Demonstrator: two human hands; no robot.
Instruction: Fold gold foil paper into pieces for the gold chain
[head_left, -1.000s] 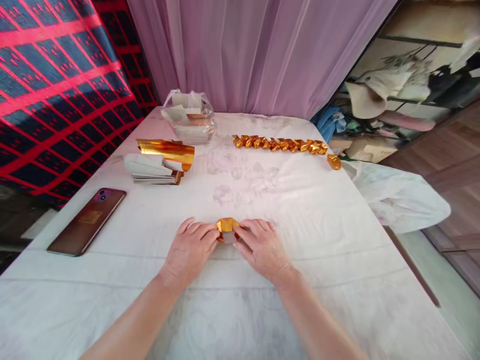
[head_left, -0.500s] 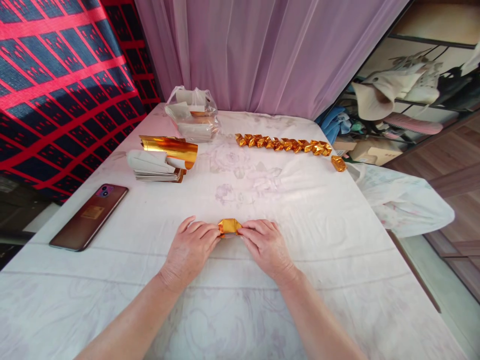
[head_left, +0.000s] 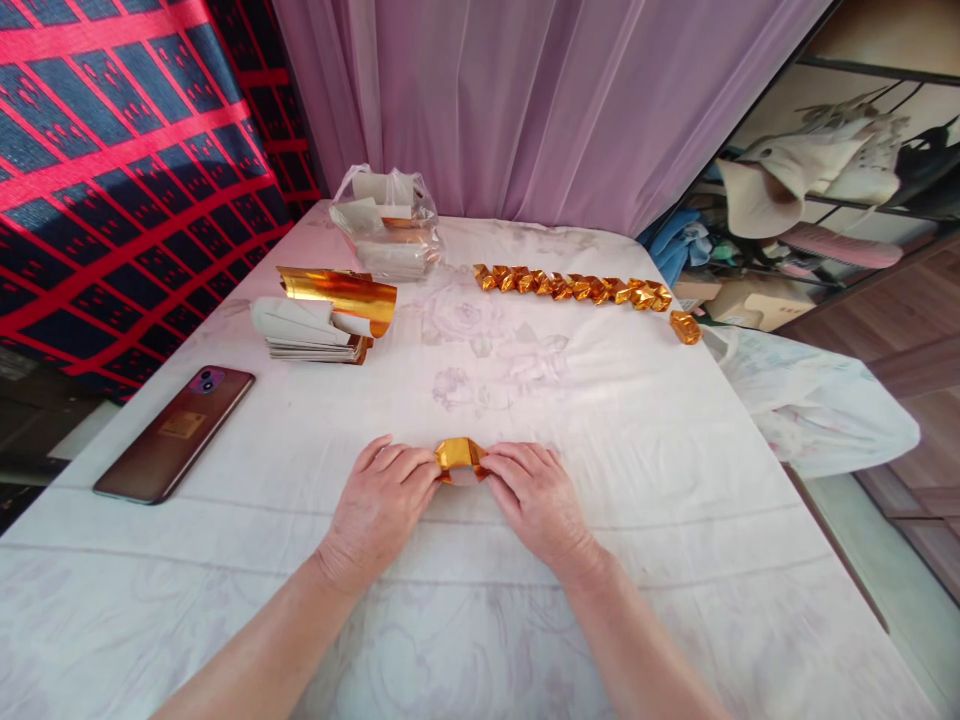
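Observation:
A small folded piece of gold foil paper [head_left: 458,455] is held between my two hands near the middle of the table. My left hand [head_left: 388,487] pinches its left end, fingers closed. On the other side, my right hand [head_left: 534,492] grips the right end the same way. The piece has a flat gold top, and a pale opening shows on the side facing me. My fingertips hide both of its ends. Farther off lies a row of folded gold foil pieces [head_left: 571,286], with one single gold piece [head_left: 685,327] just past its right end.
To the left, a stack of white-backed sheets [head_left: 311,340] lies before a curled gold foil sheet [head_left: 337,295]. Behind them stands a clear plastic bag [head_left: 386,235] holding more paper. A brown phone [head_left: 178,432] lies near the left edge. The tablecloth [head_left: 487,620] is white and floral.
The gold foil piece has opened wider on the side facing me, showing a pale inside. My right hand has shifted slightly to the right. The camera view has moved a little.

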